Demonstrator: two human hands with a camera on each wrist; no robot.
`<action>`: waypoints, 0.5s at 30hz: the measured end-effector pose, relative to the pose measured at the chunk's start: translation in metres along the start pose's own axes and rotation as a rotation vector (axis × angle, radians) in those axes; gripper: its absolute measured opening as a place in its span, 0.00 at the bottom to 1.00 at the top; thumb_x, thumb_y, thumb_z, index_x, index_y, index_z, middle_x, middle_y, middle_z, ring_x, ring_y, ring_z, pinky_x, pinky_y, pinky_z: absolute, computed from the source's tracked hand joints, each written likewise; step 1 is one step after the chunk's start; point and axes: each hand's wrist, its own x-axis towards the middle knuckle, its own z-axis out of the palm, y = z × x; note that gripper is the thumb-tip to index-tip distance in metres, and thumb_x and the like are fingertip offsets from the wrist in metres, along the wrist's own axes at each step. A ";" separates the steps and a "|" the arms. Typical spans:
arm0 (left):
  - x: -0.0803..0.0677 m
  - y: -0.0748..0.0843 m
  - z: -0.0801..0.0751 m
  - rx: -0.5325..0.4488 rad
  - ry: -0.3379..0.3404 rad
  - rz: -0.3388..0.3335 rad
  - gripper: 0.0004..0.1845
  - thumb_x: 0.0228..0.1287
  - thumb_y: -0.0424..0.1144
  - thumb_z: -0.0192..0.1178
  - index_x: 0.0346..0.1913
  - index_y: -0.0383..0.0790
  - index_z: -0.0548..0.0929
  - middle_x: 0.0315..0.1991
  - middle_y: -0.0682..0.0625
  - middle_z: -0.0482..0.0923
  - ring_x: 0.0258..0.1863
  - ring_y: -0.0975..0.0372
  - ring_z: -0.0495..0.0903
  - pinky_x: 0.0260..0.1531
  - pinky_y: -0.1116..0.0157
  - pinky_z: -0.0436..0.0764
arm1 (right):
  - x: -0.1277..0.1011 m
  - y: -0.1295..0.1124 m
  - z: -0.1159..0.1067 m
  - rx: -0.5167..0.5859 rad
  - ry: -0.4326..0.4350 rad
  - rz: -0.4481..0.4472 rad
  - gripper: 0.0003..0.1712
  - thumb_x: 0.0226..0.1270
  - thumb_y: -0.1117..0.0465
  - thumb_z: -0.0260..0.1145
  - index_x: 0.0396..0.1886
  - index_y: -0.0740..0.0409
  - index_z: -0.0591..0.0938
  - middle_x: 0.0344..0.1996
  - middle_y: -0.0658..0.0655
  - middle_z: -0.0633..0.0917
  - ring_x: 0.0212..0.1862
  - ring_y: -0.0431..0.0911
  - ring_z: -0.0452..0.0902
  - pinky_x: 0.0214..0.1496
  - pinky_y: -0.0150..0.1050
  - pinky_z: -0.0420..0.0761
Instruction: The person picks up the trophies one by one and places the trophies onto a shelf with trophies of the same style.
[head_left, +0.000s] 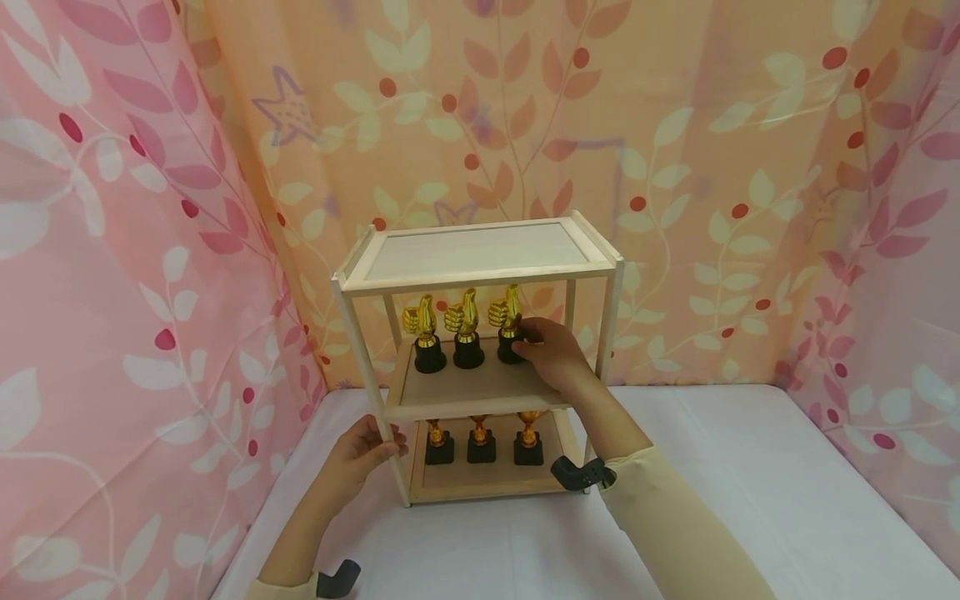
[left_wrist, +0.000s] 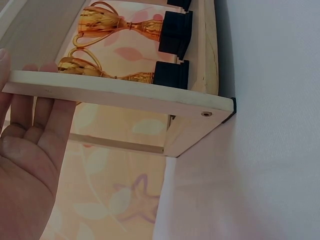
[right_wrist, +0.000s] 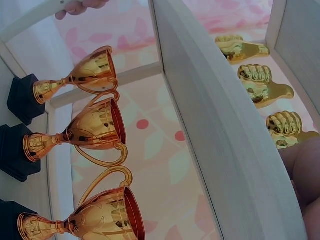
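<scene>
A pale wooden three-tier shelf (head_left: 480, 285) stands on the white cloth. On its middle tier are three gold thumbs-up trophies with black round bases: one at left (head_left: 429, 357), one in the centre (head_left: 468, 352) and one at right (head_left: 505, 315). My right hand (head_left: 557, 357) grips the right thumbs-up trophy low down, near its base; in the right wrist view the fingers (right_wrist: 309, 167) partly hide it. Around the shelf's front left post (left_wrist: 120, 92), the fingers and thumb of my left hand (head_left: 358, 454) are curled. Below, three gold cup trophies (right_wrist: 97, 122) stand on black square bases.
White cloth (head_left: 712, 467) covers the table on both sides of the shelf. A flowered curtain (head_left: 675, 167) hangs behind, with pink curtains (head_left: 150, 292) at the sides. The shelf's posts and top board enclose the middle tier. A black wrist camera (head_left: 577, 473) sits by the right sleeve.
</scene>
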 end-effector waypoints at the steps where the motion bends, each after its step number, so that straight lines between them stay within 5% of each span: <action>1: 0.000 0.000 0.000 0.001 0.000 -0.001 0.12 0.74 0.29 0.59 0.52 0.26 0.70 0.48 0.37 0.80 0.48 0.57 0.87 0.56 0.65 0.83 | 0.000 0.000 0.000 -0.004 -0.003 0.000 0.28 0.73 0.58 0.68 0.70 0.59 0.75 0.63 0.63 0.81 0.66 0.58 0.75 0.69 0.54 0.74; 15: 0.000 -0.003 -0.001 0.013 -0.004 0.007 0.12 0.74 0.29 0.59 0.52 0.26 0.70 0.49 0.33 0.79 0.49 0.56 0.87 0.56 0.66 0.83 | 0.002 -0.001 0.002 0.007 -0.017 -0.004 0.28 0.73 0.59 0.67 0.71 0.59 0.75 0.65 0.63 0.80 0.67 0.58 0.75 0.70 0.55 0.74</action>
